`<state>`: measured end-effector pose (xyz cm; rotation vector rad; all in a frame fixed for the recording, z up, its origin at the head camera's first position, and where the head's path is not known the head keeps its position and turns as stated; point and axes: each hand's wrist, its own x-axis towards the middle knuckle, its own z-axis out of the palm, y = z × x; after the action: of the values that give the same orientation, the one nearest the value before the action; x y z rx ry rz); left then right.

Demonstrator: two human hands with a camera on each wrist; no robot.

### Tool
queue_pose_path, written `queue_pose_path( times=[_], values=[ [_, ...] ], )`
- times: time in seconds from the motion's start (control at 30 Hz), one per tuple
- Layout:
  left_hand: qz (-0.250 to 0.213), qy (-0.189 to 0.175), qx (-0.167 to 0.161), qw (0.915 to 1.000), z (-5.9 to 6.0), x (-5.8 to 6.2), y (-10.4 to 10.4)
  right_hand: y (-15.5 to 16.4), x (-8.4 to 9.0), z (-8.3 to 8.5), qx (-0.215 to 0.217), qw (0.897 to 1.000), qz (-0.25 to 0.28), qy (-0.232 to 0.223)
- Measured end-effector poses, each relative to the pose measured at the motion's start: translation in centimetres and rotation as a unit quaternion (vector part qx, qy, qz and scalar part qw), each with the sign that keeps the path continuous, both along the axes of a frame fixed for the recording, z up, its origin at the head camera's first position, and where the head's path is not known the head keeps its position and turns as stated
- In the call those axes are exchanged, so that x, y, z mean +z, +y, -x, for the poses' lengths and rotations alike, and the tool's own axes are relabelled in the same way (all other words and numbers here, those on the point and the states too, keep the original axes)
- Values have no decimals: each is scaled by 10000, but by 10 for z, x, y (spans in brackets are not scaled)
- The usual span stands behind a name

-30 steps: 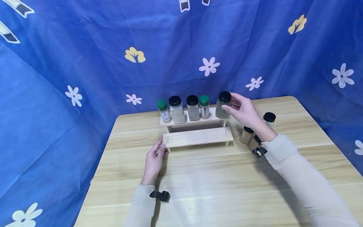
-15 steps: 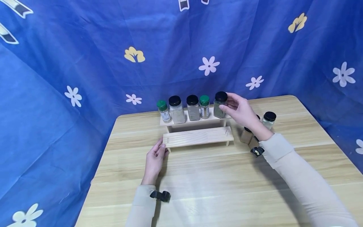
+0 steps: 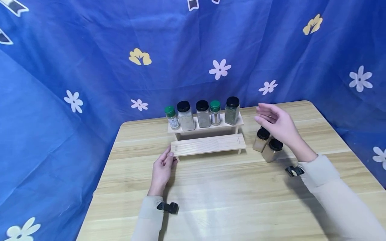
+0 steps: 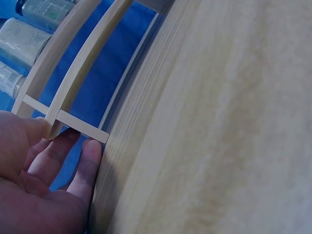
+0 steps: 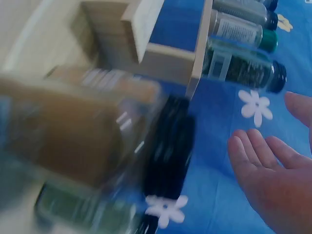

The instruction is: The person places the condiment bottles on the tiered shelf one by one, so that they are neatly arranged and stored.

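A two-tier wooden spice rack [image 3: 208, 145] stands at the back of the table. My left hand [image 3: 162, 170] grips the left end of its lower tier; in the left wrist view, the thumb lies on the board end and the fingers [image 4: 87, 163] are by the leg. On the upper tier stand several spice jars: a green-herb jar [image 3: 232, 114] with a black lid at the right end, and a green-capped jar [image 3: 215, 115] beside it. My right hand [image 3: 279, 126] hangs with loosely bent fingers and holds nothing, above black-lidded jars of brown spice [image 3: 271, 153] on the table.
A second brown spice jar [image 3: 260, 142] stands close to the first, right of the rack. In the right wrist view a jar of green contents [image 5: 87, 209] shows beside them. A blue flowered cloth [image 3: 181, 67] hangs behind the table [image 3: 211, 201].
My right hand has let go of the green-herb jar, now standing on the upper tier's right end, and has moved right over the brown jars. The left hand stays at the rack.
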<state>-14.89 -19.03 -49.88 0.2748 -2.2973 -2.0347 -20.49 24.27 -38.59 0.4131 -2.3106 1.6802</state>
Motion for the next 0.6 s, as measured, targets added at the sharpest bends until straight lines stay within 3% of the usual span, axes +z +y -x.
queue_pose_path(
  times=[0.17,0.4,0.6],
  values=[
    [1,-33,-7,10000,0,3,0,24,-13,-23,-267,9995,148,10],
    [-10,-74,14,10000,0,3,2,52,-42,-49,-470,9976,-506,-97],
    [-45,-95,105,9999,1,2,3,56,-65,-66,-474,9931,-907,-566]
  ],
)
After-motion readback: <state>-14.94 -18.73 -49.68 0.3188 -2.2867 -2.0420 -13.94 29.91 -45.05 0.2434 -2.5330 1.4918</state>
